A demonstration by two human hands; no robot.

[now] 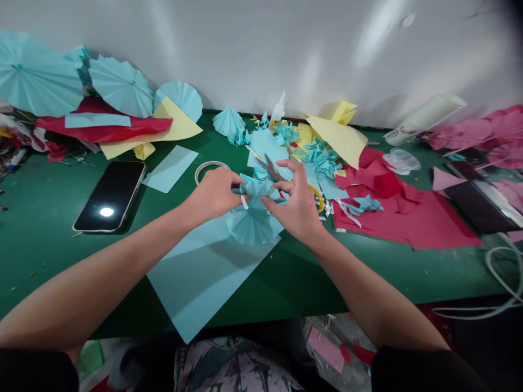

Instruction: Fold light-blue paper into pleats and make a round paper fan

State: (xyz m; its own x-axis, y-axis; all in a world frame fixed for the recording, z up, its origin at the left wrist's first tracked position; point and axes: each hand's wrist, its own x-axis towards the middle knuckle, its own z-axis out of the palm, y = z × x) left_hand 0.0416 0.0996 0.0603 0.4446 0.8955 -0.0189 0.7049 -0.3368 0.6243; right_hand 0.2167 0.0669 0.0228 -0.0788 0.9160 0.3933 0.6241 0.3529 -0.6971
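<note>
My left hand [218, 190] pinches one side of a light blue pleated paper fan [251, 226] above the table. A small white strip [244, 201] hangs by the left fingertips. On the fan's other side, my right hand [298, 204] closes its thumb and fingers on the folded paper. Behind the right fingers show the open blades of scissors [273, 170]; their yellow handle is partly hidden by the hand, and I cannot tell whether the hand touches them. Under the fan lies a flat light blue sheet [212, 272]. A tape roll [212, 165] lies just behind the left hand.
A phone [110, 196] and a blue paper rectangle [174, 169] lie left. Large pleated blue discs [120, 84] lean on the wall behind. Blue scraps [321, 158], a white glue bottle [279, 108] and red sheets [408, 218] spread right, before a white cable [496, 267].
</note>
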